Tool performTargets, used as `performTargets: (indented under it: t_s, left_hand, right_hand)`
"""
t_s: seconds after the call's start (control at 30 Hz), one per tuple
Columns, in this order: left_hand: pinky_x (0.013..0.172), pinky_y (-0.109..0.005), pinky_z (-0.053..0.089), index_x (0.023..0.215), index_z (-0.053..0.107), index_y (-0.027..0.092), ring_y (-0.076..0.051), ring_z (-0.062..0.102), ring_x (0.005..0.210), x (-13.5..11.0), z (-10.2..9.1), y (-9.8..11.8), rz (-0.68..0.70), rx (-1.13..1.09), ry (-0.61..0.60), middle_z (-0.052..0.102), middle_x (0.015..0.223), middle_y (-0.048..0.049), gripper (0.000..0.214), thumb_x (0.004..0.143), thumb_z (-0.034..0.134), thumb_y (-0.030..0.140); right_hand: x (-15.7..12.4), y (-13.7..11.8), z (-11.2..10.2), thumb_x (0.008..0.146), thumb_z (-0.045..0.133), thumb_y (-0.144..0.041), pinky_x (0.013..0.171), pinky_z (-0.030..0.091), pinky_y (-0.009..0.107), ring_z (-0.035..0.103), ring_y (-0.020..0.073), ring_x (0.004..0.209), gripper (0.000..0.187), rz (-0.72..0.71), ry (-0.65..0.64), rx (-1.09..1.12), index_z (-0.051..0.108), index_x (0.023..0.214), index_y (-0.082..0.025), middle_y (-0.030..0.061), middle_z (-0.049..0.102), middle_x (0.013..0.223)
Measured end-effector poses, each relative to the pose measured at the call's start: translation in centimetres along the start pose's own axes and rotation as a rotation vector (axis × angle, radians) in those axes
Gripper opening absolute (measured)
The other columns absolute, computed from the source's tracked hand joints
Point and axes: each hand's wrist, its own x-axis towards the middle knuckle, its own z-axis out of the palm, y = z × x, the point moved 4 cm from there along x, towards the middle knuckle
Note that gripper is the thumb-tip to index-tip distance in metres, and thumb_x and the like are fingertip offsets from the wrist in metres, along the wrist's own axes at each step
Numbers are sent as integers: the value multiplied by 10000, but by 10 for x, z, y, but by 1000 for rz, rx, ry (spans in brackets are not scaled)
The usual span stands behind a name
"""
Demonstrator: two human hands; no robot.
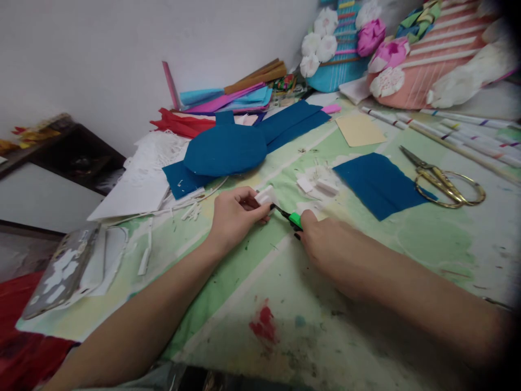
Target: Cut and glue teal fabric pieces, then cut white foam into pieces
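Note:
My left hand [235, 216] is closed on a small white foam block [265, 196] and presses it onto the green table cover [366, 260]. My right hand [325, 241] is closed round a green-handled craft knife [290, 217]. The knife's dark tip touches the near edge of the block. Several more white foam pieces [317, 184] lie just beyond my hands.
A blue paper rectangle [376, 184] and gold scissors [443, 182] lie to the right. A blue oval shape [226, 149] lies on white paper sheets [138, 182] at the left. Coloured paper rolls, striped sticks [459, 136] and paper-flower decorations [386, 49] line the back.

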Motion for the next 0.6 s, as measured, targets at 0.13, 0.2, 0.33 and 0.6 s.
performTargets:
  t_s: [0.13, 0.2, 0.33, 0.6]
  left_hand:
    - [530, -225, 533, 658, 613, 160, -164, 687, 545, 0, 0, -1, -7, -7, 10, 700, 586, -24, 177, 686, 740, 281]
    - [530, -224, 532, 654, 605, 161, -163, 685, 541, 0, 0, -1, 2, -9, 6, 700, 583, -22, 185, 689, 739, 284]
    - [526, -223, 530, 644, 590, 165, -162, 683, 536, 1, -1, -3, -1, -15, 4, 699, 581, -20, 199, 689, 742, 285]
    - [523, -226, 530, 632, 584, 161, -155, 676, 527, 1, 0, -1, -7, -16, 3, 697, 578, -25, 207, 699, 741, 278]
  right_hand:
    - [-2, 0, -1, 949, 310, -283, 453, 200, 292, 527, 187, 534, 224, 11, 1, 7, 497, 954, -161, 85, 579, 669]
    - [-2, 1, 0, 950, 306, -291, 453, 204, 292, 524, 185, 534, 233, 20, 4, 5, 501, 943, -164, 82, 571, 668]
    - [0, 4, 6, 953, 278, -322, 452, 225, 293, 522, 193, 534, 266, 48, -15, 11, 499, 944, -173, 77, 550, 661]
    - [-2, 6, 7, 928, 316, -272, 450, 207, 294, 499, 181, 527, 189, 69, -25, 6, 481, 891, -188, 58, 504, 631]
